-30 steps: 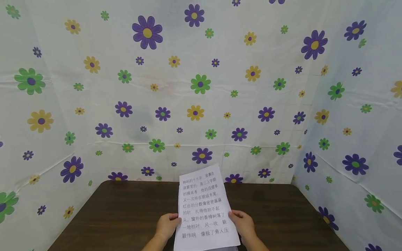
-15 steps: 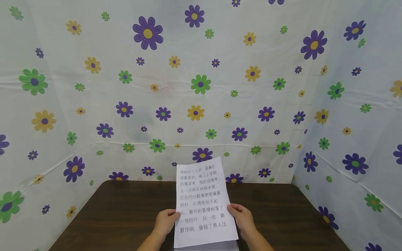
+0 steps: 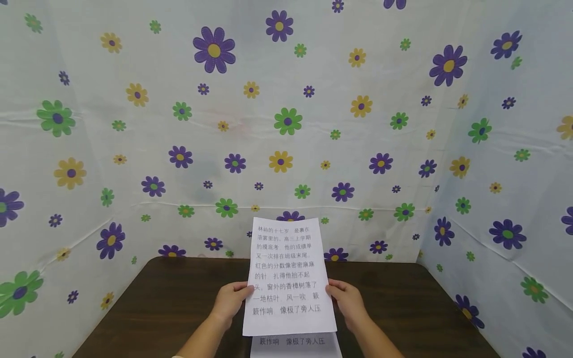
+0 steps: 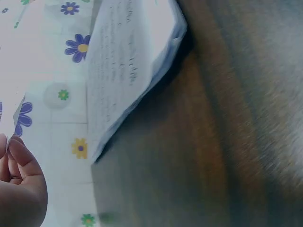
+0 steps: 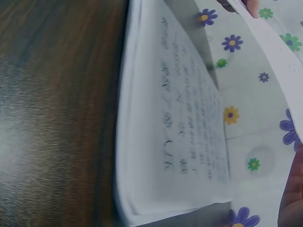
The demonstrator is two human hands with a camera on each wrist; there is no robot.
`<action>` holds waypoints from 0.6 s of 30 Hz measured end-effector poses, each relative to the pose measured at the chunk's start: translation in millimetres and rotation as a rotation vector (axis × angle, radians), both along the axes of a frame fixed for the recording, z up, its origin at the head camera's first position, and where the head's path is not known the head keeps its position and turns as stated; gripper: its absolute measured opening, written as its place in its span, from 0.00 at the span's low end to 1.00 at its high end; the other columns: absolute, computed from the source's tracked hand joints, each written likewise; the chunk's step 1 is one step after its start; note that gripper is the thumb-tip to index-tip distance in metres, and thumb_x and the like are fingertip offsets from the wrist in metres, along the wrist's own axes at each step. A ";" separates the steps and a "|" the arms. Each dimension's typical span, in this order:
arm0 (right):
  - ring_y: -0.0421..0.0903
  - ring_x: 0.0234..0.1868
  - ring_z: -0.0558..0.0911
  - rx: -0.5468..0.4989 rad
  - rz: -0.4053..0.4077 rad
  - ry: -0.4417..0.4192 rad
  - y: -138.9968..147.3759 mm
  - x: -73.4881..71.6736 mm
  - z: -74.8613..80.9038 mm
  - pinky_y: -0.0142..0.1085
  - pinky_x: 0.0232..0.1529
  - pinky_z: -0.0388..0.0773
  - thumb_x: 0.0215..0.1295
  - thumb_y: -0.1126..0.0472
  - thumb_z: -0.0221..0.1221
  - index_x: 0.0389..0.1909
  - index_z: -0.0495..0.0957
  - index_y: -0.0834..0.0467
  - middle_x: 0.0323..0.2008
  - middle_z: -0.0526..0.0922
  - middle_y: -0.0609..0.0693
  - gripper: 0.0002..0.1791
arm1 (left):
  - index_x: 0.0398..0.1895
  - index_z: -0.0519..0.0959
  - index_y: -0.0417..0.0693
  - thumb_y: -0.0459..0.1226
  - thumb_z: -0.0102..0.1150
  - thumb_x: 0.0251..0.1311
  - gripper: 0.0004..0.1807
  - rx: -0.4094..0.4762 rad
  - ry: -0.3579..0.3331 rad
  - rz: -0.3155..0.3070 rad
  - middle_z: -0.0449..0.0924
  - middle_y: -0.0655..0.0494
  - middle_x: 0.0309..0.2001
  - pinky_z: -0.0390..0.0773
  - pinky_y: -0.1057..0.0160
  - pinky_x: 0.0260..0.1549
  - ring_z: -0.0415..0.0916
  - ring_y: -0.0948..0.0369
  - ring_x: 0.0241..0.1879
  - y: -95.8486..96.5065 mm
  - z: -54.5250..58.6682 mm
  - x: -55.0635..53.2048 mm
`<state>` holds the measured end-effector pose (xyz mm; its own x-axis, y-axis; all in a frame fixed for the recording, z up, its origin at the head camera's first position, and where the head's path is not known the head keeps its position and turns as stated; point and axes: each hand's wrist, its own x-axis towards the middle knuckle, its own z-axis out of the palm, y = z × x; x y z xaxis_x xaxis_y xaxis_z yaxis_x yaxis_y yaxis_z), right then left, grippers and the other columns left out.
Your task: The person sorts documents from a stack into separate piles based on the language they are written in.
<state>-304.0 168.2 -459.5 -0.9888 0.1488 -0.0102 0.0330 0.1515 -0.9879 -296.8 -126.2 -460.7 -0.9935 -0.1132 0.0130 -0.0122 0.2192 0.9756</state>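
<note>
A white sheet of paper (image 3: 286,263) printed with lines of Chinese text is held up in front of the body in the head view. My left hand (image 3: 230,301) pinches its left edge between thumb and fingers. On the opposite edge my right hand (image 3: 349,303) pinches it the same way. Below the sheet lies a stack of paper (image 3: 295,348) with matching print on its top page; both wrist views show the stack (image 4: 118,71) resting on the table, its layered edges (image 5: 125,142) visible. The held sheet is apart from the stack in the wrist views.
The dark brown wooden table (image 3: 179,298) has rounded far corners. A white cloth (image 3: 250,139) with purple, green and yellow flowers hangs behind it and along both sides.
Both hands have raised the sheet upward, and it now sits straighter. More of the printed stack beneath has come into sight. The head view has shifted slightly left.
</note>
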 end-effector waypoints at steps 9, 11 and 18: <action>0.44 0.33 0.82 0.002 0.045 0.025 -7.8 1.6 19.9 0.36 0.34 0.81 0.67 0.60 0.59 0.57 0.77 0.68 0.41 0.87 0.56 0.22 | 0.52 0.80 0.32 0.39 0.60 0.64 0.20 0.022 0.015 0.011 0.85 0.47 0.40 0.82 0.55 0.43 0.79 0.59 0.36 -11.6 15.2 -0.7; 0.44 0.32 0.81 -0.002 0.049 0.024 -11.8 1.2 22.4 0.36 0.32 0.80 0.66 0.60 0.60 0.58 0.77 0.68 0.41 0.86 0.56 0.22 | 0.52 0.80 0.32 0.39 0.60 0.64 0.20 0.031 0.013 0.017 0.85 0.48 0.40 0.81 0.57 0.42 0.80 0.60 0.35 -16.1 17.7 -0.6; 0.42 0.30 0.82 -0.031 0.105 0.017 -30.9 -0.5 28.8 0.34 0.32 0.82 0.66 0.60 0.59 0.58 0.76 0.69 0.38 0.87 0.54 0.23 | 0.53 0.79 0.31 0.38 0.60 0.63 0.20 0.067 0.005 0.046 0.86 0.47 0.38 0.82 0.58 0.39 0.82 0.59 0.34 -36.6 26.0 1.4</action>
